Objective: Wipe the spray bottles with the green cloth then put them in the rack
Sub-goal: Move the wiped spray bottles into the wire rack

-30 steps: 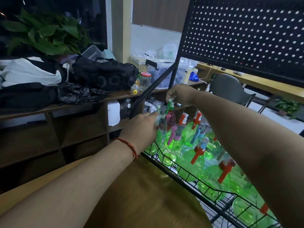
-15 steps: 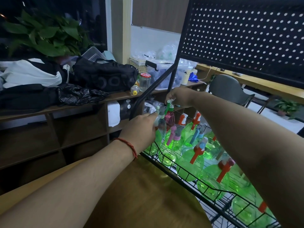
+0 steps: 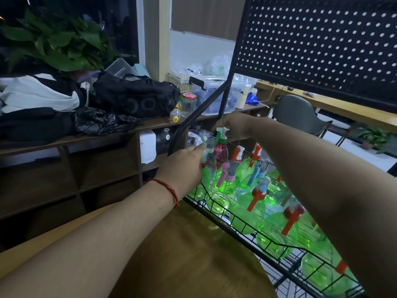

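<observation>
A black wire rack [image 3: 242, 234] runs from centre to lower right, filled with several green spray bottles [image 3: 247, 214] with orange, pink and blue trigger heads. At its far left end my left hand [image 3: 182, 166] grips a pale clear spray bottle [image 3: 209, 161] by its neck. Just behind it stands a red spray bottle [image 3: 221, 150] with a green and white trigger head, which my right hand [image 3: 231, 125] pinches at the top. No green cloth is in view.
A black pegboard panel [image 3: 318, 46] rises above the rack on a slanted black frame. Behind stands a wooden shelf unit [image 3: 71, 143] carrying black bags, a glass jar [image 3: 188, 104] and plastic boxes. A brown wooden table [image 3: 193, 254] lies under my arms. A grey chair [image 3: 296, 112] stands at right.
My right hand has shifted slightly on the red bottle's trigger head. My left hand stays on the pale bottle. Little else has moved.
</observation>
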Demonstrator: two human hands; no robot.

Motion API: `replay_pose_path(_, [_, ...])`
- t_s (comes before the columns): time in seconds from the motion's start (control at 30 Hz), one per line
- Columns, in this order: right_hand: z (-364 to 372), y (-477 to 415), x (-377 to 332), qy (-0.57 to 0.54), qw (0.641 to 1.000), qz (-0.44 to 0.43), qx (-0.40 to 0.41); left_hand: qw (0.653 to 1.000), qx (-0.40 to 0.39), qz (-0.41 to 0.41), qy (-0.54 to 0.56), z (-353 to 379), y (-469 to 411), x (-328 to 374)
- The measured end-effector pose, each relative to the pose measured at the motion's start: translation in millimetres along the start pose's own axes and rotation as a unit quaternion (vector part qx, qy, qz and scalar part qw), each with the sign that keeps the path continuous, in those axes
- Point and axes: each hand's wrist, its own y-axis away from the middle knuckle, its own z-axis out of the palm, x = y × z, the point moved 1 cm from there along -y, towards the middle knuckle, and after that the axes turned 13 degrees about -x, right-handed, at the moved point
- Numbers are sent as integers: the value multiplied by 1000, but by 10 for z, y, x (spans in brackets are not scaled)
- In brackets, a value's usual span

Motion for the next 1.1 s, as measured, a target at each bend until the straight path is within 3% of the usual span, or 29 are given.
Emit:
replay_pose_path(0.13, [-120, 292, -72, -3, 1000, 9, 1, 1000, -14, 11, -9, -24, 27, -16])
replay_pose_path(0.33, [-306, 1107, -63, -24, 999, 30, 8, 999, 25, 26, -2, -287, 247, 54])
replay_pose_path(0.57, [-98, 2107, 13, -43, 995, 84, 38, 997, 11, 50, -57, -389, 558, 421])
replay_pose_path(0.7, [113, 2505, -85, -32, 994, 93, 41, 999, -43, 2, 2, -239, 457, 772])
replay_pose_path(0.83, [208, 2841, -181, -6, 993, 111, 37, 995, -29, -64, 67, -71, 336, 915])
replay_pose_path(1.1, [148, 3225, -16, -30, 984, 171, 48, 995, -9, -90, 42, 38, 197, 960])
